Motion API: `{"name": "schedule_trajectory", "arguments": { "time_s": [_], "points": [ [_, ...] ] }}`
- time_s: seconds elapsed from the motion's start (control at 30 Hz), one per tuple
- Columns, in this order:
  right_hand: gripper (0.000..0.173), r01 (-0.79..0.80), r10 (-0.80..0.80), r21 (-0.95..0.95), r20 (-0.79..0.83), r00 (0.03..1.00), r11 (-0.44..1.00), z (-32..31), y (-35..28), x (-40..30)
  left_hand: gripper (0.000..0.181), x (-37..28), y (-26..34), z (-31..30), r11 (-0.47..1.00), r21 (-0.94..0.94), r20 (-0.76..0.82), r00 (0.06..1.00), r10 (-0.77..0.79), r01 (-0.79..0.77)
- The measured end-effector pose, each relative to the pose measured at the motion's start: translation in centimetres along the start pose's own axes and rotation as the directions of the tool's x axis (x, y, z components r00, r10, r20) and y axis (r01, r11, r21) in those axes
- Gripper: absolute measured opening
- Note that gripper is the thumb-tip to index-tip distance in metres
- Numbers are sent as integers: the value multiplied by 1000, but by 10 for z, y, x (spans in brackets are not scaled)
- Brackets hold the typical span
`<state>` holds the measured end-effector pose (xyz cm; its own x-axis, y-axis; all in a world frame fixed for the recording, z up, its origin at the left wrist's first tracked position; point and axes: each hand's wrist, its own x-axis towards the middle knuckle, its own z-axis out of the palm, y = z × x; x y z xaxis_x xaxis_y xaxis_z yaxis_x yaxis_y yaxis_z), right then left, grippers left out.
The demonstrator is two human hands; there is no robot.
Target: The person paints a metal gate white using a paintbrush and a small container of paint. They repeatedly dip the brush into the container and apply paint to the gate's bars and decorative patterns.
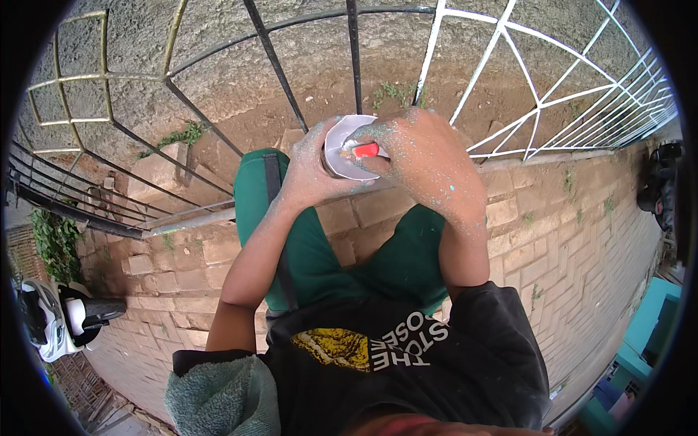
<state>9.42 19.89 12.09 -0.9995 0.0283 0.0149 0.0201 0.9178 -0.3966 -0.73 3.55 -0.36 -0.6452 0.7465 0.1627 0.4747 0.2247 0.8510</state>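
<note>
My left hand [305, 166] is wrapped around a cut white container [341, 132], holding it over my knees. Its inside is coated whitish. My right hand [436, 158] grips a paintbrush [367, 150] by its red-ended handle, and the fingers reach into the container. The bristles are hidden. Both hands are flecked with pale and turquoise paint. Just beyond stands a metal fence; its bars are white [482, 68] on the right, black [265, 46] in the middle and gold-coloured [104, 46] at the far left.
Brick paving [567, 250] lies under and behind me. Beyond the fence are bare soil, loose blocks [158, 169] and a rough wall [218, 32]. A motorbike [65, 316] stands at left, another dark vehicle [660, 185] at right. A towel [223, 398] hangs by my left shoulder.
</note>
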Motion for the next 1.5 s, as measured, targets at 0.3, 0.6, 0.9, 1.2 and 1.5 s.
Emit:
{"name": "schedule_trajectory", "arguments": {
  "time_s": [0.3, 0.6, 0.9, 1.2, 1.5],
  "points": [
    [23, -14, 63, 259, -182, 981, 966, -27, -7, -15, 94, -7, 2, -9, 997, -79, -16, 1000, -25, 24],
    [15, -24, 132, 323, -317, 939, 946, -27, -3, -8, 95, -11, 3, -24, 994, -112, -98, 995, 7, -18],
    [17, -41, 296, 503, -438, 849, 863, -37, -9, -12, 94, -10, 1, -30, 979, -198, -141, 990, 12, -40],
    [8, -23, 418, 613, -511, 751, 790, -31, -11, -8, 95, -14, 6, -36, 983, -182, -139, 990, -19, -7],
    [13, 115, 471, 671, -621, 626, 732, -35, 18, -13, 88, -14, 9, -36, 963, -266, -170, 985, -14, -33]
  ]
}}
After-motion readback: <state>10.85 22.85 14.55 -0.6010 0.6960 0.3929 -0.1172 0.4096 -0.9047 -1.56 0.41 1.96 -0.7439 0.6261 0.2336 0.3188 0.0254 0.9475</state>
